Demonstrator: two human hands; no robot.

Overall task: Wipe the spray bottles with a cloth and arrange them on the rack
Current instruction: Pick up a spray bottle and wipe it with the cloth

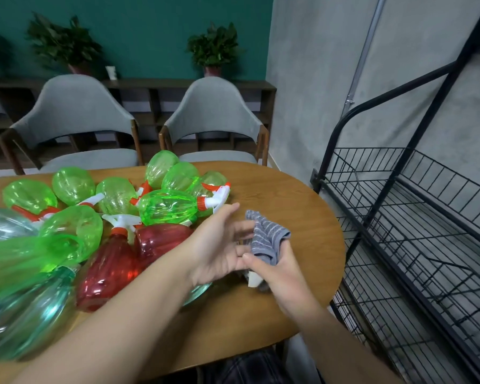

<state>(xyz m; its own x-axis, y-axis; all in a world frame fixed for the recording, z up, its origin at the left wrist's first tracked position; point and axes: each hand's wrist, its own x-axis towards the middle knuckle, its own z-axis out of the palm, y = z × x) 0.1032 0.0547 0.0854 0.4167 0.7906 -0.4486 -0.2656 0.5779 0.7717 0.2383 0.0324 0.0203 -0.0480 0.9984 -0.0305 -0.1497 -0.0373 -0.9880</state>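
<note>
- Spray bottles (100, 223) are lying in a heap on the left half of the worktop (302, 206), none upright — green ones at the back, two red ones (114, 261) nearer me, pale teal ones along the left edge.
- Top green bottle (166, 207) is lying on its side, white nozzle pointing right, closest to my reach; I'm judging that's the one to take first.
- My left hand (219, 245) is hovering palm up just right of the heap, fingers spread and loose, holding nothing.
- My right hand (277, 270) is pinching the grey striped cloth (269, 239) between thumb and fingers; cloth is bunched, white tag poking out below.
- Doing it well: I'm thinking shake the cloth flatter so more of it wraps the bottle, grip the bottle by the neck with the left, wipe body then trigger.
- Risk: round bottles are piled loosely, pulling one could be rolling others off the edge.
- Black wire rack (399, 231) is standing just beside the worktop on the right, no bottles showing on its shelves.
</note>
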